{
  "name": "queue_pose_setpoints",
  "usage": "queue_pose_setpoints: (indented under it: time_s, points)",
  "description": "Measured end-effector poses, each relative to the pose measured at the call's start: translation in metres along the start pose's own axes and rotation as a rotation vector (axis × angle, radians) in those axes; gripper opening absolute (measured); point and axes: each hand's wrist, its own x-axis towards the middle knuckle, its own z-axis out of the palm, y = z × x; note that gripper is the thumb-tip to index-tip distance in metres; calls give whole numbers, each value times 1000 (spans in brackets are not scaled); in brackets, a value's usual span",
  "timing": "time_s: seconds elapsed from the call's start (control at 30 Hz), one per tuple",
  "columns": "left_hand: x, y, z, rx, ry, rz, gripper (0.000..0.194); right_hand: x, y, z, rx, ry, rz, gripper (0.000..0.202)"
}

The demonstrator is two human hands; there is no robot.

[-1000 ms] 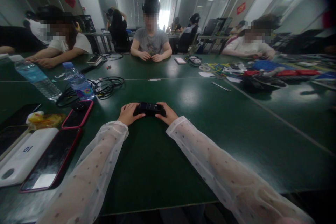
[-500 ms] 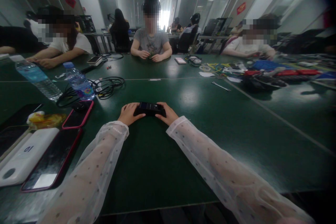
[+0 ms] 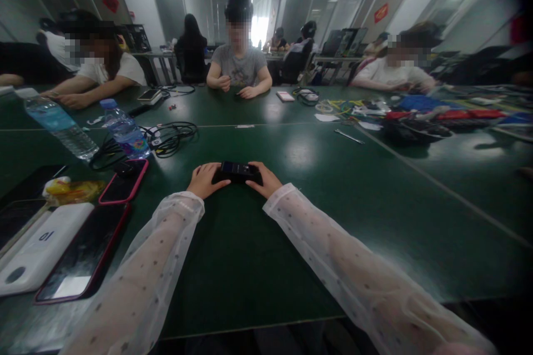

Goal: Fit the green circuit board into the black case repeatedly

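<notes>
A small black box-shaped device (image 3: pixel 237 172) with a dark screen on its upper face rests at the middle of the green table (image 3: pixel 250 266). My left hand (image 3: pixel 205 179) grips its left end, thumb along the near side and fingers over the far side. At the opposite end, my right hand (image 3: pixel 266 178) holds it in the same way. Sheer white dotted sleeves cover both forearms. The exact kind of device is too small to make out.
To my left lie a pink-edged phone (image 3: pixel 124 182), a white power bank (image 3: pixel 45 247) and a red-edged phone (image 3: pixel 85 252). Behind them stand water bottles (image 3: pixel 125 127) and coiled black cables (image 3: pixel 179 136). A wrench (image 3: pixel 348 136) lies right. Co-workers sit across the table.
My hands and the black device stay in place. The person opposite has lifted one hand away from the other, which stays low at the table.
</notes>
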Motion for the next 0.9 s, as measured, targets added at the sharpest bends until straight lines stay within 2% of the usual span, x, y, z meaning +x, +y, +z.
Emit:
queue_pose_setpoints:
  time_s: [0.3,0.5,0.63,0.9]
  points:
    - [-2,1,-3,-12,-13,5,59,-3,-5,-2,-6,-18,39,59]
    - [-14,8,-5,5,-21,20,59,-23,-13,-4,-7,-6,58,62]
    - [-25,12,-5,6,-24,31,59,-34,-17,-8,-7,-50,74,64]
    - [-28,15,-5,18,-6,41,59,-31,-20,-10,-13,-33,43,60]
